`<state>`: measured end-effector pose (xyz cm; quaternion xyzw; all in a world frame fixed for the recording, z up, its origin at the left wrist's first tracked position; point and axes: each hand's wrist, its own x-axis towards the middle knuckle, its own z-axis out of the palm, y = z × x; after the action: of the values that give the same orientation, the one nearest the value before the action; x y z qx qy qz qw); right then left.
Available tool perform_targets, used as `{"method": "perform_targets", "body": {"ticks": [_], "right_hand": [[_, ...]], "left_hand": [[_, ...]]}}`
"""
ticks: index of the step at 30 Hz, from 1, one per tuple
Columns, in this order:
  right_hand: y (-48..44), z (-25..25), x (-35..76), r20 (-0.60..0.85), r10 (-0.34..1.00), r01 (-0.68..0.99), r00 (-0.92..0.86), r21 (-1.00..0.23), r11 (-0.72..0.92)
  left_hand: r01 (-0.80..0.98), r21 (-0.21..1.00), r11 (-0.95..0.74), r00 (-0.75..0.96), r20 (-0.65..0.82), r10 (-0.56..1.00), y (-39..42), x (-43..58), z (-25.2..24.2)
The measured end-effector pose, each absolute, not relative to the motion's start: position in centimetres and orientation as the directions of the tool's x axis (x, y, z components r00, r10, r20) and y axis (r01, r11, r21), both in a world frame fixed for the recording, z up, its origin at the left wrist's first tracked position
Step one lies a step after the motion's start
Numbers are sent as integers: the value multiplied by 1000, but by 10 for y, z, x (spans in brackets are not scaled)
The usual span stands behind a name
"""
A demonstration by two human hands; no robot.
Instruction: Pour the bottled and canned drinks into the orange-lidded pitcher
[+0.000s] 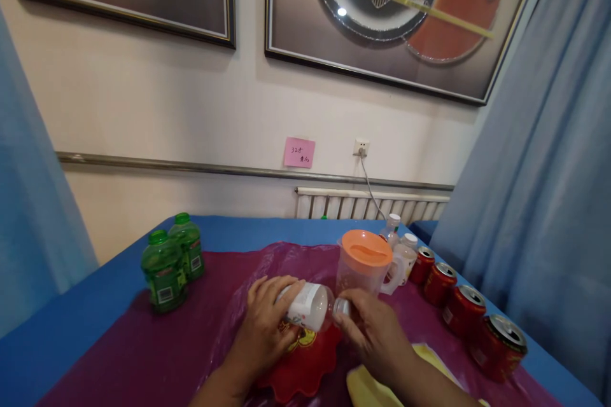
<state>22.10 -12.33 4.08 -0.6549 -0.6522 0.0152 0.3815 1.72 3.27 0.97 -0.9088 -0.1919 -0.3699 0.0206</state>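
A clear plastic bottle (310, 305) with a white label lies tilted on its side in the air, its neck to the right. My left hand (270, 315) is wrapped round the bottle's body. At the neck, the fingers of my right hand (370, 324) are closed on the whitish bottle cap (342, 307); whether the cap is loose I cannot tell. Below the bottle is a red scalloped mat (305, 372) with a yellow pattern, partly covered by my hands. Just behind my right hand stands a clear pitcher (351, 276) with an orange lid (366, 248).
Two green bottles (165, 273) stand at the left. Several red cans (463, 310) line the right edge, near two clear bottles (407, 257) with white caps. A yellow cloth (370, 388) lies under my right forearm. Purple sheeting (191, 337) covers part of the blue table (42, 346).
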Motion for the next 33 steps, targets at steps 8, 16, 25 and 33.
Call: {"method": "perform_targets", "body": {"ticks": [8, 16, 25, 33], "right_hand": [[-136, 41, 234, 722, 680, 933, -127, -146, 330], [-146, -48, 224, 434, 888, 879, -153, -350, 322], [-136, -125, 230, 497, 840, 963, -218, -32, 268], [-165, -35, 277, 720, 527, 821, 451, -567, 72]], "left_hand": [[403, 178, -898, 655, 629, 418, 41, 17, 3], [435, 571, -696, 457, 526, 717, 43, 21, -7], [263, 823, -503, 484, 339, 807, 37, 28, 1], [297, 758, -581, 463, 417, 782, 39, 30, -1]]}}
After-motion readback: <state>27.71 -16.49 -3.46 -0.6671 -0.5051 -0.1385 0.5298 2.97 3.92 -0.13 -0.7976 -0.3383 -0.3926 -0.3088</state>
